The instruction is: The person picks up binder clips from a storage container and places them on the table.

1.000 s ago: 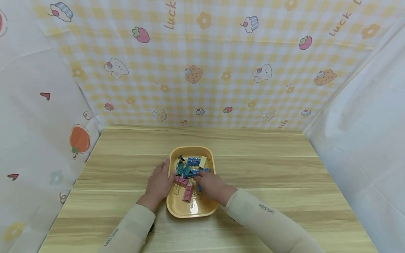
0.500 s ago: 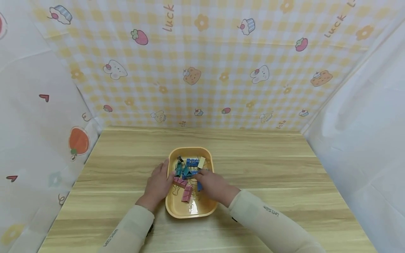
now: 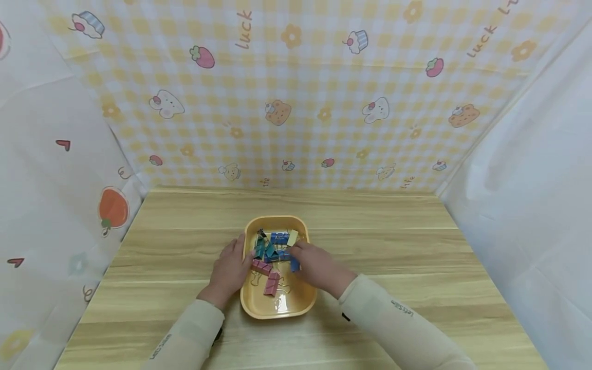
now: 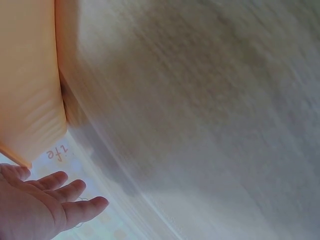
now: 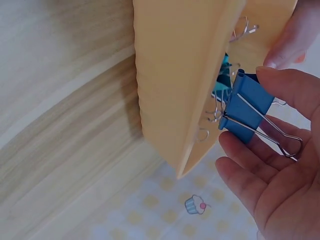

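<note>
My right hand point(image 3: 321, 268) pinches a blue binder clip point(image 5: 247, 102) between thumb and fingers, over the right side of a yellow plastic tray point(image 3: 256, 304). The right wrist view shows its wire handles pointing back toward the palm. At the tray's left rim, my left hand point(image 3: 230, 268) holds on with the thumb over the inside and the fingers outside; in the left wrist view those fingers point(image 4: 75, 192) are spread. Inside the tray lie pink binder clips point(image 3: 272, 283), teal ones point(image 3: 259, 250), more blue ones point(image 3: 279, 238) and a pale yellow one point(image 3: 293, 237).
The tray stands on a wood-grain table point(image 3: 393, 241). A yellow checked cloth point(image 3: 324, 133) hangs behind it. White sheets point(image 3: 522, 195) enclose both sides.
My right hand has shifted slightly right and up from among the clips, bringing a blue binder clip with it. My left hand keeps its place at the rim. The head view has shifted slightly.
</note>
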Demonstrator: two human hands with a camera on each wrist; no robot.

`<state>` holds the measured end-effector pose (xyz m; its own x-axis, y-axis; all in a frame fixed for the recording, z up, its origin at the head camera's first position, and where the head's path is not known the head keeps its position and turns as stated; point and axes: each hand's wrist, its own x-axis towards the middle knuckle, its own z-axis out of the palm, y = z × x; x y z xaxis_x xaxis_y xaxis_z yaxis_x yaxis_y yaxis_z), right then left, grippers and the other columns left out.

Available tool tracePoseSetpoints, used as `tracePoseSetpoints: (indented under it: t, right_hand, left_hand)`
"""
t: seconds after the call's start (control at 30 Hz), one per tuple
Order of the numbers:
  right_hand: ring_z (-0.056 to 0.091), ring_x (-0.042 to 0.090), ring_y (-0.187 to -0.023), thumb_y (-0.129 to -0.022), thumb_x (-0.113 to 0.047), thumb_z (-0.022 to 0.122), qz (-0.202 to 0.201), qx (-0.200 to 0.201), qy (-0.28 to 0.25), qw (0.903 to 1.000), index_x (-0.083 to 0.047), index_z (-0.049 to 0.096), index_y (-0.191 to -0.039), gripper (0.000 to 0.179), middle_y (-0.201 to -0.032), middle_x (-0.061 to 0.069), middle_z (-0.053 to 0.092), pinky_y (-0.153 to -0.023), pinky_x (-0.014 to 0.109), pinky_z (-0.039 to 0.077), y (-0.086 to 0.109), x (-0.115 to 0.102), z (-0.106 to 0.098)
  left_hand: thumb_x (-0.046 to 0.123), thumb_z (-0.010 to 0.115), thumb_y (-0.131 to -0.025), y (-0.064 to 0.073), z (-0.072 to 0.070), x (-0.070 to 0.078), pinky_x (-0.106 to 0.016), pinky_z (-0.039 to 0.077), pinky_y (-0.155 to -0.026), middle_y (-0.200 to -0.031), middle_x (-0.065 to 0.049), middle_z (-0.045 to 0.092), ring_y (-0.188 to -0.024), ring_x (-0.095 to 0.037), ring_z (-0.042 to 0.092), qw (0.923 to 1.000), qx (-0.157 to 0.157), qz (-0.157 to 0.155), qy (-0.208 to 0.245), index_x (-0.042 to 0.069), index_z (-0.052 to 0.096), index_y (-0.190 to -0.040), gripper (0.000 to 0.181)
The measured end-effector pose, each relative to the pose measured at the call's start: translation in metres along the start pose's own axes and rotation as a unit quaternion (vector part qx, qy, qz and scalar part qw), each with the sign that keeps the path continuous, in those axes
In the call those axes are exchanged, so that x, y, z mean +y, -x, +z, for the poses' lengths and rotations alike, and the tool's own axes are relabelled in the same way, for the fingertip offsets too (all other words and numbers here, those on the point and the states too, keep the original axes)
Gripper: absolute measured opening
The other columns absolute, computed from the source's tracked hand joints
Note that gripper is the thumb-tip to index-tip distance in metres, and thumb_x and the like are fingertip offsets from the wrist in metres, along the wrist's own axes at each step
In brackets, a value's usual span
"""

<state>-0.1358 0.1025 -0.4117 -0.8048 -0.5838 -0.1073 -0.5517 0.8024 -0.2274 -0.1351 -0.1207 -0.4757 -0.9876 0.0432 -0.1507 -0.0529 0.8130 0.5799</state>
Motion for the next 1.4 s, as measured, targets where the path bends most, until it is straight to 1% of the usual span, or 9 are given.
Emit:
tracePoseSetpoints:
  t: [0.1, 0.3, 0.37, 0.53, 0.63, 0.77, 1.03, 1.23, 1.4]
  right_hand:
    - [0.059, 0.018, -0.094, -0.082, -0.016, 0.076, 0.010, 0.010, -0.014, 0.9998, -0.004, 0.060, -0.128, 0.050, -0.115, 0.009, 0.060, -0.081, 0.032, 0.055, 0.000, 0.002, -0.004]
    - [0.060, 0.020, -0.093, -0.081, -0.013, 0.076, 0.016, 0.045, -0.035, 0.9982, 0.001, 0.059, -0.127, 0.051, -0.117, 0.012, 0.060, -0.080, 0.033, 0.055, 0.001, 0.009, -0.011]
    - [0.061, 0.022, -0.095, -0.081, -0.011, 0.076, 0.025, 0.049, -0.046, 0.9974, 0.002, 0.059, -0.128, 0.051, -0.119, 0.014, 0.060, -0.081, 0.035, 0.055, 0.002, 0.010, -0.014]
    - [0.061, 0.027, -0.104, -0.081, -0.009, 0.075, 0.060, 0.056, -0.065, 0.9945, -0.001, 0.058, -0.130, 0.052, -0.124, 0.016, 0.059, -0.088, 0.039, 0.054, 0.003, 0.015, -0.019]
    - [0.061, 0.028, -0.105, -0.080, -0.008, 0.076, 0.070, 0.068, -0.071, 0.9927, -0.001, 0.059, -0.129, 0.052, -0.122, 0.015, 0.060, -0.090, 0.039, 0.053, 0.004, 0.020, -0.020]
    - [0.062, 0.025, -0.103, -0.081, -0.009, 0.075, 0.083, 0.080, -0.083, 0.9899, 0.000, 0.059, -0.128, 0.051, -0.122, 0.014, 0.060, -0.089, 0.038, 0.053, 0.007, 0.027, -0.021]
    - [0.061, 0.022, -0.100, -0.081, -0.008, 0.075, 0.123, 0.082, -0.096, 0.9843, -0.001, 0.057, -0.131, 0.053, -0.123, 0.013, 0.058, -0.087, 0.037, 0.053, 0.010, 0.041, -0.021]
    - [0.060, 0.020, -0.096, -0.082, -0.011, 0.075, 0.151, 0.070, -0.094, 0.9817, -0.002, 0.056, -0.132, 0.054, -0.123, 0.012, 0.058, -0.084, 0.037, 0.053, 0.010, 0.051, -0.016]
    - [0.061, 0.021, -0.097, -0.083, -0.013, 0.075, 0.170, 0.058, -0.089, 0.9797, -0.002, 0.055, -0.133, 0.055, -0.124, 0.013, 0.058, -0.085, 0.038, 0.053, 0.008, 0.058, -0.010]
  left_hand:
    - [0.037, 0.038, -0.103, 0.000, 0.000, 0.000, -0.069, 0.023, -0.107, -0.152, -0.032, 0.024, -0.139, -0.050, 0.022, 1.0000, 0.001, -0.001, -0.001, 0.005, 0.014, -0.155, 0.065]
    - [0.037, 0.039, -0.103, -0.001, 0.001, -0.001, -0.069, 0.024, -0.107, -0.152, -0.031, 0.024, -0.139, -0.049, 0.023, 1.0000, 0.004, 0.002, -0.004, 0.004, 0.015, -0.155, 0.066]
    - [0.037, 0.039, -0.103, -0.002, 0.002, -0.002, -0.069, 0.024, -0.107, -0.152, -0.032, 0.024, -0.139, -0.049, 0.023, 1.0000, 0.005, 0.001, -0.004, 0.004, 0.015, -0.154, 0.065]
    - [0.037, 0.038, -0.103, -0.001, 0.002, -0.003, -0.069, 0.023, -0.106, -0.152, -0.032, 0.024, -0.139, -0.050, 0.023, 1.0000, 0.005, 0.000, -0.005, 0.004, 0.015, -0.155, 0.065]
    - [0.037, 0.039, -0.103, -0.001, 0.003, -0.003, -0.069, 0.024, -0.106, -0.152, -0.032, 0.024, -0.139, -0.050, 0.023, 1.0000, 0.007, 0.001, -0.006, 0.004, 0.015, -0.154, 0.065]
    - [0.037, 0.039, -0.103, -0.001, 0.004, -0.004, -0.070, 0.024, -0.105, -0.151, -0.032, 0.025, -0.138, -0.050, 0.024, 0.9999, 0.009, 0.004, -0.009, 0.004, 0.016, -0.154, 0.065]
    - [0.038, 0.039, -0.103, -0.001, 0.004, -0.005, -0.071, 0.023, -0.105, -0.152, -0.031, 0.025, -0.139, -0.050, 0.024, 0.9999, 0.008, 0.003, -0.011, 0.005, 0.015, -0.155, 0.066]
    - [0.038, 0.039, -0.103, -0.001, 0.004, -0.004, -0.070, 0.022, -0.106, -0.152, -0.031, 0.024, -0.139, -0.050, 0.023, 0.9999, 0.005, 0.002, -0.010, 0.006, 0.015, -0.155, 0.065]
    - [0.038, 0.039, -0.103, -0.001, 0.003, -0.002, -0.070, 0.023, -0.106, -0.152, -0.031, 0.025, -0.138, -0.050, 0.024, 0.9999, 0.008, 0.005, -0.008, 0.005, 0.016, -0.155, 0.065]
